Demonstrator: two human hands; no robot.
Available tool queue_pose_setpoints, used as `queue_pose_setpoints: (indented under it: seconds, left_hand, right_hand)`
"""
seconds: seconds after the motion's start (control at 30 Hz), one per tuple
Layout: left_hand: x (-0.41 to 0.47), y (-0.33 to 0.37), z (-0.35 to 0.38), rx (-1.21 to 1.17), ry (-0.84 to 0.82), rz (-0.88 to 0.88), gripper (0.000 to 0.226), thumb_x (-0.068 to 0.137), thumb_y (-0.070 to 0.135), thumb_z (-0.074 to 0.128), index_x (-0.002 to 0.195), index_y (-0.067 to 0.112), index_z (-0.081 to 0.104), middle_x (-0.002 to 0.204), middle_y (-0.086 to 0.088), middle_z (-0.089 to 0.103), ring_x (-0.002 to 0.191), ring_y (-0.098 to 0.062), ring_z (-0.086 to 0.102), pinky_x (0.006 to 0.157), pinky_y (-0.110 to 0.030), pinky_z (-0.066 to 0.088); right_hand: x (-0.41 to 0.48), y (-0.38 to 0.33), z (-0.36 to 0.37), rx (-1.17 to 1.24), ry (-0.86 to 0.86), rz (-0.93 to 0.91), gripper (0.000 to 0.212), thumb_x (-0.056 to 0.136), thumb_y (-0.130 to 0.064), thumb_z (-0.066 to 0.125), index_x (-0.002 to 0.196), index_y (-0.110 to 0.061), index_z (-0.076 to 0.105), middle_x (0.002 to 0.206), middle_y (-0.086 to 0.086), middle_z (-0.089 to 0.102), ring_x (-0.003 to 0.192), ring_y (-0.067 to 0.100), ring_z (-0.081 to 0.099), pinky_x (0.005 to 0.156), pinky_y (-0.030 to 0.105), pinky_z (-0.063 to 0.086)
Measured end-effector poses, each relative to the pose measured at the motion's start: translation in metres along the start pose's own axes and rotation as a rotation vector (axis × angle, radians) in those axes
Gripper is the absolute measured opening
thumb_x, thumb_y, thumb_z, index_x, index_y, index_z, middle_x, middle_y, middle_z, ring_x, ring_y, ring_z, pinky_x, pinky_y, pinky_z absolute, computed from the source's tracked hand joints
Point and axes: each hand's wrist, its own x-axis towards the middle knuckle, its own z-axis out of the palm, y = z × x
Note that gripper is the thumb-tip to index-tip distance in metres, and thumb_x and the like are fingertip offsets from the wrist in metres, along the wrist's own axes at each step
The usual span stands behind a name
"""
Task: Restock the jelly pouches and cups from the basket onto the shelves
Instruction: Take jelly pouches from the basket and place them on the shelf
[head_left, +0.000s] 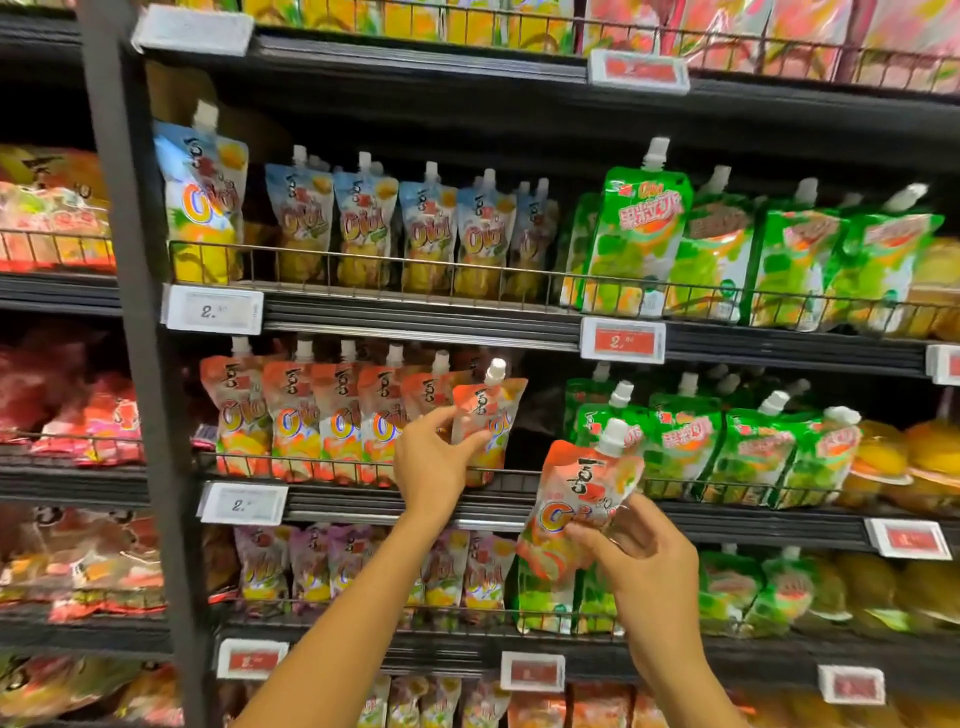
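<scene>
Pinches an orange jelly pouch (491, 415) by its left edge in the left hand (434, 460), between thumb and fingers, at the right end of the orange row (311, 415) on the shelf (415, 506). Holds it upright, spout up and label outward, bottom tucked behind the wire rail (353, 464), plainly so as to face like its neighbours and not slide forward. Leans it a touch to the right, towards the dark gap (540, 415) between the orange row and the green pouches (727, 441); does not let go yet, probably for want of a prop on that side. Hard to tell through the blur whether resting on the shelf or hanging just above it.

Grips a second orange pouch (576, 499) in the right hand (644, 566), thumb across its lower front and fingers behind, lower than the first and out in front of the shelves, well clear of the rail. Tilts it spout up and rightward, label to the front: ready, by the look of it, to go into the same gap next. Shows no basket anywhere. Calls next for seating the first pouch firmly, then feeding the second in beside it, like flavour with like.
</scene>
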Motion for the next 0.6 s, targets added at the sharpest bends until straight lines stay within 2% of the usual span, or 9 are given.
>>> queue_pose_setpoints:
  seconds: [0.1,0.17,0.23,0.33,0.4,0.47,0.53,0.6]
  left_hand:
    - [0.001,-0.006,-0.002,0.093,-0.011,0.027,0.047,0.069,0.040,0.085,0.108,0.021,0.066,0.073,0.005,0.070,0.063,-0.008,0.064,0.052,-0.019,0.041]
    - [0.000,-0.007,-0.003,0.134,-0.017,0.059,0.039,0.073,0.039,0.083,0.102,0.022,0.063,0.065,0.008,0.065,0.059,-0.006,0.063,0.053,-0.023,0.048]
    - [0.000,-0.009,-0.006,0.145,-0.021,0.084,0.036,0.076,0.037,0.082,0.104,0.024,0.063,0.069,0.011,0.065,0.064,-0.005,0.063,0.059,-0.027,0.054]
    - [0.003,-0.015,-0.015,0.233,0.004,0.136,0.032,0.078,0.038,0.079,0.104,0.024,0.066,0.081,0.013,0.068,0.073,-0.005,0.064,0.060,-0.026,0.051]
    - [0.002,-0.020,-0.024,0.398,0.039,0.207,0.023,0.082,0.044,0.073,0.098,0.028,0.068,0.083,0.014,0.069,0.075,-0.005,0.063,0.056,-0.022,0.041]
    - [-0.001,-0.028,-0.031,0.477,0.048,0.269,0.014,0.089,0.040,0.066,0.096,0.028,0.070,0.085,0.014,0.070,0.080,-0.008,0.063,0.060,-0.025,0.044]
    - [-0.006,-0.039,-0.035,0.481,0.032,0.310,0.010,0.092,0.029,0.062,0.097,0.024,0.070,0.089,0.009,0.070,0.087,-0.014,0.062,0.071,-0.029,0.048]
    - [-0.013,-0.048,-0.037,0.539,0.014,0.369,0.012,0.091,0.020,0.062,0.099,0.020,0.070,0.094,0.005,0.068,0.091,-0.017,0.060,0.079,-0.031,0.047]
  right_hand:
    - [0.008,-0.002,0.004,-0.056,0.049,-0.011,0.039,0.074,-0.018,0.082,0.106,-0.035,0.068,0.087,-0.015,0.075,0.084,0.002,0.070,0.062,0.015,0.054]
    - [0.013,-0.005,0.009,-0.101,0.055,-0.034,0.034,0.077,-0.021,0.079,0.099,-0.040,0.062,0.086,-0.025,0.073,0.082,-0.004,0.069,0.061,0.011,0.052]
    - [0.017,-0.009,0.016,-0.141,0.055,-0.068,0.034,0.081,-0.019,0.077,0.095,-0.042,0.056,0.085,-0.033,0.069,0.082,-0.008,0.066,0.065,0.005,0.048]
    - [0.025,-0.012,0.028,-0.140,0.088,-0.104,0.037,0.084,-0.013,0.074,0.095,-0.042,0.055,0.088,-0.021,0.069,0.088,-0.014,0.061,0.071,-0.001,0.044]
    - [0.031,-0.014,0.036,-0.119,0.130,-0.130,0.034,0.085,-0.010,0.073,0.105,-0.033,0.057,0.098,-0.015,0.065,0.090,-0.018,0.059,0.074,-0.002,0.044]
    - [0.038,-0.015,0.044,-0.096,0.183,-0.164,0.035,0.086,-0.007,0.071,0.113,-0.025,0.057,0.101,-0.013,0.065,0.091,-0.016,0.059,0.075,-0.002,0.043]
    - [0.045,-0.021,0.055,-0.102,0.228,-0.198,0.040,0.087,-0.003,0.066,0.117,-0.029,0.055,0.104,-0.016,0.064,0.095,-0.012,0.059,0.077,0.001,0.044]
    - [0.053,-0.027,0.065,-0.161,0.234,-0.250,0.047,0.088,0.000,0.059,0.116,-0.037,0.051,0.104,-0.023,0.061,0.096,-0.005,0.060,0.081,0.016,0.049]
